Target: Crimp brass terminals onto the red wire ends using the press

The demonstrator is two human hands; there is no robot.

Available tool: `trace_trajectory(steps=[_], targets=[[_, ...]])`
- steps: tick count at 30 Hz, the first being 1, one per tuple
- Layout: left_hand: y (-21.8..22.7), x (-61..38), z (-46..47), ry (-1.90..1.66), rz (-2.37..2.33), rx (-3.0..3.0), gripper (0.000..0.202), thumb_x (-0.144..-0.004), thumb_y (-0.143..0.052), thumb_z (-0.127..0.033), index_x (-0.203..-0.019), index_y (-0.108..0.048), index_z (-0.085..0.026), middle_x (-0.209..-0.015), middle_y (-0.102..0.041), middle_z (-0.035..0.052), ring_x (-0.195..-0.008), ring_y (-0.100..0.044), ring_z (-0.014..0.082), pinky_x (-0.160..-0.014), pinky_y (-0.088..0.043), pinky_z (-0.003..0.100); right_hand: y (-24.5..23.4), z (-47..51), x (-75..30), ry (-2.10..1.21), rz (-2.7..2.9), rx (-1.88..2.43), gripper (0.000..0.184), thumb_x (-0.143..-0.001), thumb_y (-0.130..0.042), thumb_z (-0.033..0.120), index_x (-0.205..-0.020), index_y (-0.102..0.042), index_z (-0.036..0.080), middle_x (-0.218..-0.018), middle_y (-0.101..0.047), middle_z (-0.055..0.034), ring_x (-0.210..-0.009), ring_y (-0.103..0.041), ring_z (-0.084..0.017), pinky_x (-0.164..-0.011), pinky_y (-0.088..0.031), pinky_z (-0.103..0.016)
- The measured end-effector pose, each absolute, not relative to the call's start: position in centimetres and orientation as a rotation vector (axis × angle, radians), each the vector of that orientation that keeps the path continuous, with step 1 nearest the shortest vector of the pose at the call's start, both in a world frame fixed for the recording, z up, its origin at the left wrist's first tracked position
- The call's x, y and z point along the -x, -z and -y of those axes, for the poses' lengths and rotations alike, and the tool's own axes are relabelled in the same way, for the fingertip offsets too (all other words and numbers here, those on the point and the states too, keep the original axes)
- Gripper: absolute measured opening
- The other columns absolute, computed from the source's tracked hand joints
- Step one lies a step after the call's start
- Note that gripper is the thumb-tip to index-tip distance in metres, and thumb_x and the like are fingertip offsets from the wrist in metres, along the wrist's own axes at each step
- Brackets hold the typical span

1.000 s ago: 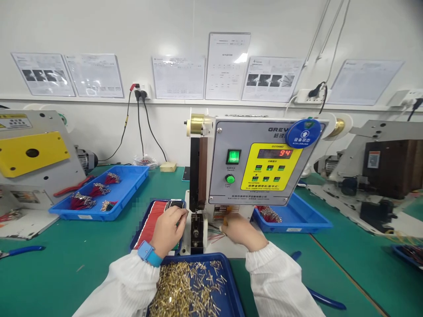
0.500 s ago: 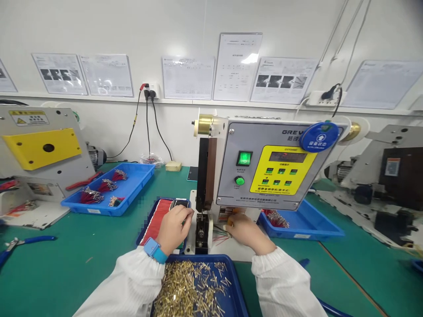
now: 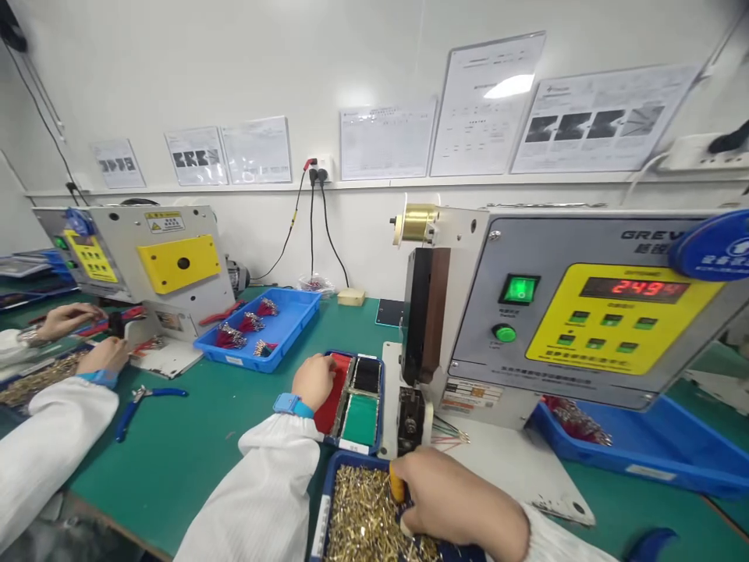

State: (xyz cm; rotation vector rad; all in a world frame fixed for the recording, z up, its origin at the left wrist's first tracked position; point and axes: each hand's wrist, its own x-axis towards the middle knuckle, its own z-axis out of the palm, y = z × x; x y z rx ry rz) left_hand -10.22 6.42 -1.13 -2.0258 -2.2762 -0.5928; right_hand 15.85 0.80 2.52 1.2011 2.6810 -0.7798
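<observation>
My left hand (image 3: 314, 382) rests on the red wires (image 3: 340, 378) in the wire tray, its fingers curled down and their tips hidden. Black wires (image 3: 367, 375) and green wires (image 3: 360, 418) fill the compartments beside it. My right hand (image 3: 456, 496) reaches into a blue tray of brass terminals (image 3: 363, 511); an orange finger cot (image 3: 397, 484) covers one finger, and the thumb is apart from it. Above both trays stands a crimping machine (image 3: 509, 328) with lit red digits. Several wires with terminals (image 3: 453, 431) lie on its white base, touched by neither hand.
Blue-handled pliers (image 3: 146, 398) lie to the left. A blue bin (image 3: 286, 328) with wire bundles is behind them, and another bin (image 3: 661, 460) is right of the machine. At far left, a co-worker's hands (image 3: 105, 355) are at another machine (image 3: 175, 250).
The view has turned left. My right hand has come down from the machine base into the terminal tray. My left hand has moved away from the machine onto the red wires. Digits now show.
</observation>
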Motion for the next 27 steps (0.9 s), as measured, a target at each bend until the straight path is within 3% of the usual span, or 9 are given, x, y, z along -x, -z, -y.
trace_trajectory(steps=[6, 13, 19, 27], targets=[[1.8, 10.6, -6.7, 0.540, 2.311, 2.046, 0.019, -0.080, -0.053, -0.006, -0.072, -0.067, -0.017, -0.077, -0.060, 0.0062, -0.072, -0.059, 0.0178, -0.064, -0.037, 0.027, -1.9, -0.8, -15.7, 0.865, -2.642, -1.161, 0.015, -0.067, -0.076, 0.016, -0.063, -0.063, 0.020, -0.056, -0.049, 0.0055, -0.050, -0.042, -0.009, -0.046, -0.023, -0.021], [1.7, 10.2, -6.9, 0.477, 2.362, 2.013, 0.022, -0.089, -0.047, -0.013, -0.079, -0.066, -0.016, -0.081, -0.061, 0.0076, -0.078, -0.058, 0.0187, -0.067, -0.035, 0.028, -2.6, -0.9, -16.2, 0.807, -2.677, -1.130, 0.009, -0.069, -0.066, 0.021, -0.064, -0.058, 0.019, -0.060, -0.050, 0.0033, -0.051, -0.040, -0.010, -0.046, -0.025, -0.023], [1.3, 9.8, -6.9, 0.455, 2.388, 1.961, 0.021, -0.090, -0.045, -0.012, -0.082, -0.064, -0.016, -0.087, -0.062, 0.0081, -0.084, -0.057, 0.0200, -0.071, -0.036, 0.029, -2.9, -1.3, -16.5, 0.797, -2.682, -1.139, 0.013, -0.064, -0.061, 0.017, -0.059, -0.050, 0.019, -0.057, -0.048, 0.0037, -0.050, -0.040, -0.010, -0.043, -0.026, -0.023], [0.8, 5.9, -6.0, 0.603, 2.229, 2.204, 0.027, -0.089, -0.044, -0.007, -0.099, -0.068, -0.017, -0.096, -0.065, 0.0081, -0.094, -0.057, 0.0210, -0.080, -0.040, 0.030, -3.0, -1.7, -16.6, 1.199, -2.473, -1.158, 0.012, -0.069, -0.058, 0.012, -0.063, -0.049, 0.019, -0.045, -0.048, 0.0056, -0.042, -0.052, -0.011, -0.040, -0.033, -0.018]])
